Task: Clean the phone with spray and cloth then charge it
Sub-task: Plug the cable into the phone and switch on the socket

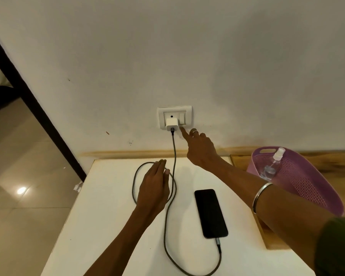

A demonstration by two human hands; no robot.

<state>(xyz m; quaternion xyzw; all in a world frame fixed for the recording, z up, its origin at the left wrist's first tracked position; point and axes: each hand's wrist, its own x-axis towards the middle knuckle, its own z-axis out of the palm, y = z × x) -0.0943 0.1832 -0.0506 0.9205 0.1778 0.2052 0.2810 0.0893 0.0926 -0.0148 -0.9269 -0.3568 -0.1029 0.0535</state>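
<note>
A black phone (pixel 210 213) lies screen up on the white table (pixel 112 216), with a grey braided cable (pixel 168 220) plugged into its near end. The cable loops across the table and runs up to a white charger (pixel 171 124) seated in the wall socket plate (pixel 174 116). My right hand (pixel 199 148) reaches to the wall, its index fingertip touching the lower edge of the switch beside the charger, other fingers curled. My left hand (pixel 154 188) rests flat over the cable loop, fingers together, holding nothing. A clear spray bottle (pixel 271 166) lies in the purple basket (pixel 307 182). No cloth is visible.
The purple basket stands on a wooden surface (pixel 331 168) right of the white table. A dark door frame (pixel 28 96) slants along the left, with tiled floor (pixel 18 176) beyond the table's left edge. A wooden strip (pixel 127 153) runs along the wall base.
</note>
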